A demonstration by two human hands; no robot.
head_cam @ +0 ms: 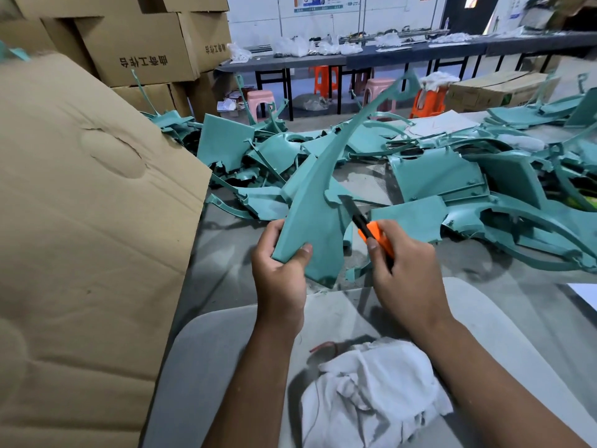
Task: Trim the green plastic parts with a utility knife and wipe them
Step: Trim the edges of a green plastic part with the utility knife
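Workshop setting: grey worktable (226,263) in front of you, long dark benches and orange and pink plastic stools at 12 o'clock, stacked brown cardboard boxes (135,43) at 10 to 11 o'clock, one big cardboard flap (87,205) leaning in at 9 o'clock. Heap of untrimmed teal-green moulded plastic parts (452,176) spreads across the table from 11 round to 2 o'clock.

Your left hand (281,273) grips the lower end of a long, curved teal-green plastic panel (310,215): thumb curled over the front face, fingers wrapped behind. The panel rises off the table and tapers away toward 1 o'clock. Your right hand (403,270) is closed round an orange-handled utility knife with a black blade carrier (365,227), forefinger on top, tip pointing toward 11 o'clock and sitting at a small tab on the panel's right edge; actual blade contact is hard to confirm.

Step in hand looks like trimming, with wiping not yet started. Next move probably calls for a steady, shallow stroke along that edge, with your left thumb kept clear of the blade path. Crumpled white cotton rag (371,399) waits on your lap at 6 o'clock for the wipe.
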